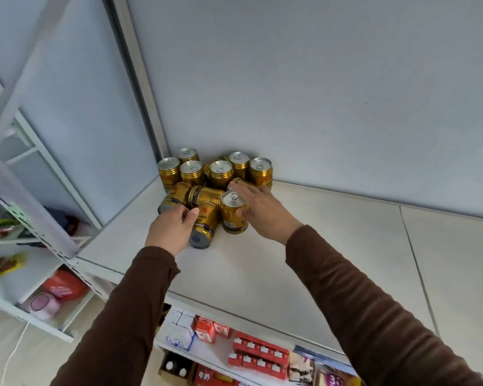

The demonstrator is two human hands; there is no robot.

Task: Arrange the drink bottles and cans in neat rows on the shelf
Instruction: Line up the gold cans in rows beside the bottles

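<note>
Reaching toward the back left corner of the shelf (290, 246), we had both hands among a cluster of gold drink cans. An upright group (221, 169) stood against the back wall in a loose double line, pushed deep so the front of the shelf stayed free. In front of it several cans lay tipped on their sides (204, 195), not yet stood up.

Our left hand (171, 228) curled its fingers over one fallen can (202, 228), whose base faced the shelf's front edge; its grip looked clamped round the can's body, probably to lift it upright. Our right hand (258, 210) rested with nearly straight fingers against the side of an upright can (232, 211) standing nearest the front, its grip apart, seemingly steadying that can so it would not topple while the neighbour was moved. Behind those fingers another can was partly hidden.

Both sleeves were dark brown. Below the shelf's front edge, a lower shelf carried red cartons (258, 355).
</note>
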